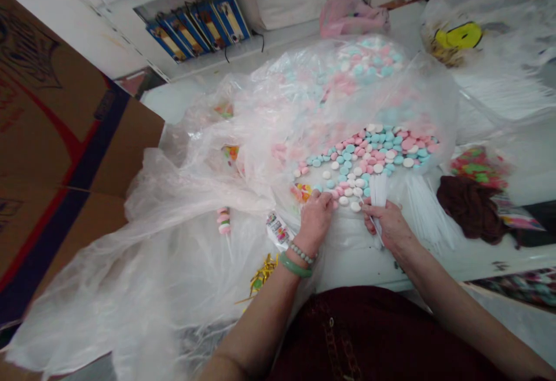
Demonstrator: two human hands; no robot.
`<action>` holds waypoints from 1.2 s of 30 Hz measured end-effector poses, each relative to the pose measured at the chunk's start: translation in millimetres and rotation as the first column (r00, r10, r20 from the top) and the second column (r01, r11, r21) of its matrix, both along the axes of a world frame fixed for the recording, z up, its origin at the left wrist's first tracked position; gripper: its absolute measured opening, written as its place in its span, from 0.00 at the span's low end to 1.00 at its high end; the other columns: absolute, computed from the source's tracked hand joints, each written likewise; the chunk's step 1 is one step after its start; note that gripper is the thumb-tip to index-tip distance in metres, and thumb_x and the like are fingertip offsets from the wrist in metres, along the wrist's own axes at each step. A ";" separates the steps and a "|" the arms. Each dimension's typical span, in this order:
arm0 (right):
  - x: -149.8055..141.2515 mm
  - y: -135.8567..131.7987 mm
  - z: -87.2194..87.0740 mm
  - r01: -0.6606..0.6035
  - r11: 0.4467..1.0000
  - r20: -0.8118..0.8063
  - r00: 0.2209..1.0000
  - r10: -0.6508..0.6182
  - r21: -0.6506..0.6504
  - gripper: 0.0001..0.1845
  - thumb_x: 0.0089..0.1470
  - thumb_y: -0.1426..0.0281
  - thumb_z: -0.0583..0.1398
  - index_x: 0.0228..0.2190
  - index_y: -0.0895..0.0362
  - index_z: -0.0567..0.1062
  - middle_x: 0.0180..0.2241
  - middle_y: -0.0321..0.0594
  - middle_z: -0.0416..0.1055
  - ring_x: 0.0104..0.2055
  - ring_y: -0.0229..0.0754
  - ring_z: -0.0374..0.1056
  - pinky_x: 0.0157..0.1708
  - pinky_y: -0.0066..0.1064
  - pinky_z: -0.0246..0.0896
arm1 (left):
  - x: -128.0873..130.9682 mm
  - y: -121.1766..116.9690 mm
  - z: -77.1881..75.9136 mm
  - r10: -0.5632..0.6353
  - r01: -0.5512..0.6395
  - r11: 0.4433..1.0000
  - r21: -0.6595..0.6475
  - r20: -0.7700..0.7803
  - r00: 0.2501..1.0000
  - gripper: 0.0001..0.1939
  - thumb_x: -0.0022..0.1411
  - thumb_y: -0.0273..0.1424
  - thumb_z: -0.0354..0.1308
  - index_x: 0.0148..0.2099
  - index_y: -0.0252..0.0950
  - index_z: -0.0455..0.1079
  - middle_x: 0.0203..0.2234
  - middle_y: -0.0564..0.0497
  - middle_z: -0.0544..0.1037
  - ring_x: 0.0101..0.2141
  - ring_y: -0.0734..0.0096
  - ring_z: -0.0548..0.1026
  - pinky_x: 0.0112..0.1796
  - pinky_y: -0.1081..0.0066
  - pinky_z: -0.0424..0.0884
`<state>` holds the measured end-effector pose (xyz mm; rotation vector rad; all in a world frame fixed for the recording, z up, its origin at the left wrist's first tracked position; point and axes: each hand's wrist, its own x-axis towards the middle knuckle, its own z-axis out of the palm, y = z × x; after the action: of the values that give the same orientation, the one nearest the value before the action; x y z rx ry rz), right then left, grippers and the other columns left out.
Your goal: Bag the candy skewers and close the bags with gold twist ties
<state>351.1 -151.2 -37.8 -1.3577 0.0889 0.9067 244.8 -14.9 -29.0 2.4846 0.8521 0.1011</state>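
My left hand, with a bead bracelet and a green bangle at its wrist, reaches to the near edge of loose pink, blue and white candies. Its fingers are curled together at a few pink ones; what they hold, if anything, is hidden. To the right, my right hand is closed on a bundle of thin white sticks, which stands up from the grip. One stick slants below the fingers. Beside my left hand lie a yellow-orange wrapped sweet and a printed label.
A large clear plastic bag covers much of the table. More white sticks and a dark brown cloth lie right. Left are a candy skewer, gold twist ties and a cardboard box. Blue binders stand behind.
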 end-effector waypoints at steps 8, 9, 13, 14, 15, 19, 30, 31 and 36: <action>0.7 4.5 2.6 -0.031 0.999 -0.003 1.000 0.031 0.020 0.16 0.34 0.68 0.67 0.28 0.58 0.69 0.13 0.27 0.62 0.10 0.30 0.53 0.08 0.23 0.43 | -30.2 4.7 -0.7 0.013 -0.009 0.996 -0.084 0.053 0.999 0.12 0.60 0.24 0.52 0.46 0.37 0.70 0.38 0.48 0.74 0.39 0.66 0.71 0.42 0.68 0.66; 0.8 5.3 2.7 -0.036 0.999 -0.007 0.999 0.036 0.021 0.16 0.34 0.68 0.66 0.28 0.58 0.69 0.13 0.27 0.63 0.10 0.30 0.53 0.08 0.23 0.43 | -30.2 5.9 -1.8 0.032 -0.027 0.996 -0.090 0.053 0.998 0.14 0.59 0.24 0.53 0.48 0.37 0.70 0.39 0.48 0.75 0.40 0.65 0.71 0.43 0.67 0.65; 0.5 5.3 3.0 -0.039 0.999 -0.014 0.999 0.039 0.020 0.16 0.34 0.69 0.66 0.29 0.59 0.69 0.13 0.27 0.62 0.11 0.30 0.54 0.08 0.22 0.43 | -23.5 8.8 -4.1 0.087 -0.082 0.992 -0.097 0.053 0.995 0.10 0.59 0.26 0.54 0.43 0.37 0.71 0.36 0.48 0.75 0.39 0.64 0.71 0.41 0.66 0.65; 0.4 4.7 3.3 -0.039 0.999 -0.015 0.999 0.039 0.024 0.16 0.34 0.68 0.66 0.29 0.59 0.69 0.13 0.27 0.62 0.11 0.30 0.53 0.08 0.23 0.43 | -21.4 8.8 -3.3 0.106 -0.099 0.991 -0.095 0.068 0.992 0.07 0.59 0.26 0.53 0.40 0.37 0.70 0.35 0.49 0.75 0.38 0.65 0.71 0.40 0.67 0.65; 0.3 4.0 3.7 -0.039 0.999 -0.017 0.999 0.039 0.026 0.16 0.35 0.68 0.66 0.29 0.59 0.69 0.13 0.27 0.62 0.11 0.30 0.53 0.08 0.23 0.43 | -19.6 8.7 -1.9 0.131 -0.122 0.988 -0.094 0.090 0.987 0.05 0.59 0.26 0.53 0.37 0.36 0.69 0.33 0.49 0.74 0.36 0.66 0.71 0.39 0.68 0.64; 0.4 2.2 5.3 -0.032 0.999 -0.026 0.999 0.033 0.014 0.17 0.34 0.67 0.66 0.29 0.59 0.69 0.13 0.27 0.62 0.11 0.30 0.53 0.09 0.23 0.43 | -13.5 7.6 7.1 0.244 -0.226 0.967 -0.115 0.176 0.954 0.03 0.60 0.27 0.53 0.33 0.36 0.66 0.27 0.52 0.70 0.31 0.68 0.68 0.34 0.70 0.62; 1.3 3.4 5.0 -0.043 0.999 -0.021 0.999 0.044 0.026 0.15 0.35 0.67 0.66 0.28 0.59 0.69 0.12 0.27 0.62 0.10 0.30 0.53 0.08 0.23 0.42 | 11.3 -3.1 6.6 0.205 -0.173 0.973 -0.153 0.228 0.952 0.04 0.61 0.28 0.55 0.39 0.37 0.69 0.31 0.51 0.73 0.34 0.68 0.70 0.37 0.70 0.65; 1.3 3.6 4.7 -0.050 0.998 -0.018 0.999 0.051 0.031 0.15 0.36 0.67 0.66 0.28 0.59 0.70 0.13 0.27 0.62 0.10 0.30 0.53 0.08 0.23 0.42 | 14.5 -0.7 4.8 0.199 -0.173 0.976 -0.134 0.212 0.957 0.04 0.61 0.28 0.54 0.39 0.36 0.69 0.31 0.51 0.73 0.35 0.68 0.70 0.37 0.70 0.65; 1.4 4.8 4.2 -0.049 0.999 -0.013 0.999 0.049 0.024 0.15 0.36 0.67 0.66 0.28 0.59 0.70 0.13 0.27 0.62 0.11 0.30 0.54 0.09 0.23 0.43 | 28.9 10.5 -1.9 -0.167 0.170 0.985 -0.032 0.084 0.982 0.07 0.64 0.25 0.51 0.40 0.36 0.70 0.35 0.49 0.75 0.37 0.67 0.72 0.40 0.69 0.66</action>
<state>352.4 -146.3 -33.6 -1.3369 0.0551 0.9555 273.7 -4.5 -30.9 2.4856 0.6020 0.1243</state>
